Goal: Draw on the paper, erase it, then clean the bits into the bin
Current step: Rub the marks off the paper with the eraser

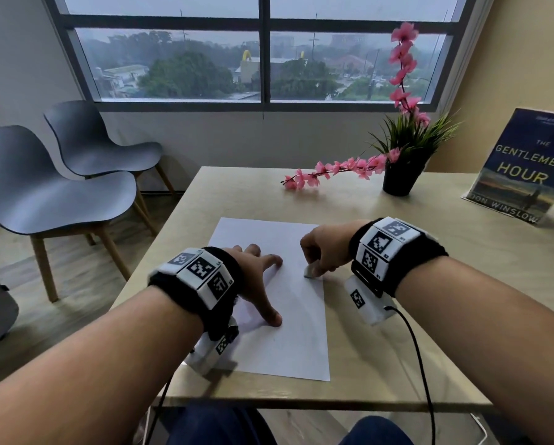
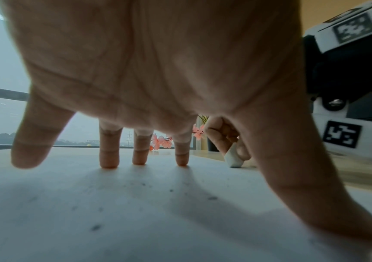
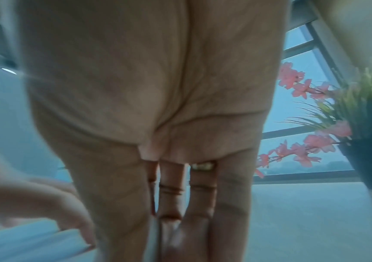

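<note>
A white sheet of paper [image 1: 288,342] lies on the wooden table [image 1: 462,284] in front of me. My left hand [image 1: 259,277] is spread on the sheet's left half, its straight fingertips [image 2: 108,163] pressing it flat. My right hand [image 1: 320,252] pinches a small white eraser [image 1: 309,272] and holds its lower end on the paper near the right edge. The left wrist view shows the eraser [image 2: 233,157] tilted, touching the sheet. Dark eraser bits [image 2: 213,198] are scattered on the paper [image 2: 135,221] under my left palm. In the right wrist view my right hand [image 3: 171,203] is blurred and the eraser is hard to make out.
A black pot with green grass and pink flowers [image 1: 401,175] stands at the table's back right, one flower branch [image 1: 330,173] lying towards the middle. A book [image 1: 526,168] leans at the far right. Two grey chairs [image 1: 60,194] stand on the left. No bin is in view.
</note>
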`<action>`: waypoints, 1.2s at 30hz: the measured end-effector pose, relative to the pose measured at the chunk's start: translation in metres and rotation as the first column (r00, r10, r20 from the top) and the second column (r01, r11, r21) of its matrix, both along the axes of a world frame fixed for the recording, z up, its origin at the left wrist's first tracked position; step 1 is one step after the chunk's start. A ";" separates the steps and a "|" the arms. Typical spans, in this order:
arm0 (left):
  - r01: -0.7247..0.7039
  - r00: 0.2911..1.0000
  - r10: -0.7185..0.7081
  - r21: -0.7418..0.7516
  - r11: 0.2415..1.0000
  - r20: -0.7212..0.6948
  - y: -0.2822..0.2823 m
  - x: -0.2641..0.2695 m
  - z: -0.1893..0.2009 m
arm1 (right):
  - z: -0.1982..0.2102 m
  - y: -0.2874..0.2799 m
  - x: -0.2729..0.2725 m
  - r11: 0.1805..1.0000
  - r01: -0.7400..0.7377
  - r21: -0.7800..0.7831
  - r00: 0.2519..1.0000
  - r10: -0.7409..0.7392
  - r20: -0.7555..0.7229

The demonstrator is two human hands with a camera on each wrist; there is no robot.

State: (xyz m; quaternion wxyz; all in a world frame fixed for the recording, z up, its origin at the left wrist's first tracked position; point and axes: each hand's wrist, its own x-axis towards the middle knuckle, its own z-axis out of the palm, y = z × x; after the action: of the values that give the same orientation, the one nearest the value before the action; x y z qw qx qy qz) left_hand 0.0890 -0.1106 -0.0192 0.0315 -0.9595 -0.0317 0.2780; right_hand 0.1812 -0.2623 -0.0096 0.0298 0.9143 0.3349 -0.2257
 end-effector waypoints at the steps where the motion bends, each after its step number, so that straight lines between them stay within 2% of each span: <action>1: -0.001 1.000 0.001 -0.004 1.000 0.004 0.000 -0.001 0.001 | 0.000 -0.003 -0.005 1.000 -0.011 -0.003 1.000 0.011 -0.002; 7: 0.017 1.000 -0.017 -0.042 0.999 0.007 -0.004 -0.008 0.008 | -0.009 -0.016 -0.044 0.999 -0.034 0.039 0.990 0.039 -0.132; 11: 0.090 0.994 -0.089 -0.005 0.996 0.056 -0.004 -0.017 0.007 | -0.009 -0.011 -0.049 1.000 -0.026 -0.002 0.996 0.025 -0.091; 15: 0.087 0.996 -0.087 -0.027 0.996 -0.012 0.005 -0.031 0.005 | -0.006 -0.003 -0.046 1.000 -0.008 0.016 1.000 0.008 -0.026; 18: 0.102 0.995 -0.102 0.001 0.995 -0.004 0.005 -0.035 0.004 | -0.006 -0.001 -0.048 0.999 -0.025 0.021 0.999 0.025 0.021; 23: 0.095 0.995 -0.095 0.008 0.995 -0.005 0.004 -0.035 0.004 | 0.000 -0.011 -0.063 0.995 -0.096 -0.004 0.990 0.095 -0.105; 30: 0.087 0.996 -0.087 0.000 0.996 -0.012 0.005 -0.034 0.004 | 0.003 0.003 -0.045 1.000 -0.022 0.014 1.000 0.022 -0.014; 36: 0.082 0.997 -0.082 -0.014 0.997 -0.009 0.007 -0.032 0.002 | -0.002 -0.009 -0.060 0.995 -0.097 -0.016 0.981 0.093 -0.169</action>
State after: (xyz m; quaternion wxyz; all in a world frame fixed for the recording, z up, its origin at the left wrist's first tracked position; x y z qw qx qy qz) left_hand 0.0571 -0.1032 -0.0176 0.0367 -0.9589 0.0097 0.2813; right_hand 0.1212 -0.2714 -0.0120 0.0231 0.8746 0.3767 -0.3045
